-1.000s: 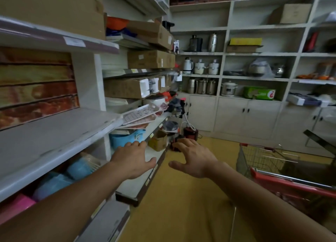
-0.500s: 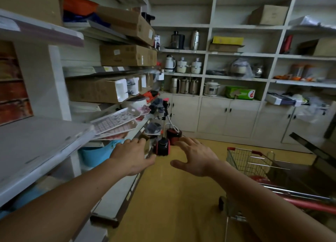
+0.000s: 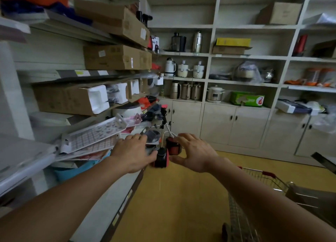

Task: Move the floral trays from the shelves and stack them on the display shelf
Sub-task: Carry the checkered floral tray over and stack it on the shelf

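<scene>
Hands: left hand (image 3: 133, 153) and right hand (image 3: 193, 153) both spread, holding nothing.
Trays: floral trays (image 3: 92, 135) piled, tilted, on the left shelf (image 3: 109, 201).
Progress: nothing lifted yet; all moving remains.

You are looking at white floral trays (image 3: 93, 133) showing a pink-and-grey flower print over a fine grid, with a pinker tray (image 3: 133, 119) just behind them. Below the trays a light blue tub (image 3: 72, 171) is showing. Right of the trays, red-and-black appliances (image 3: 161, 158) are standing on the yellow floor (image 3: 181, 196). Far right of the trays a green box (image 3: 247, 99) is sitting.
</scene>
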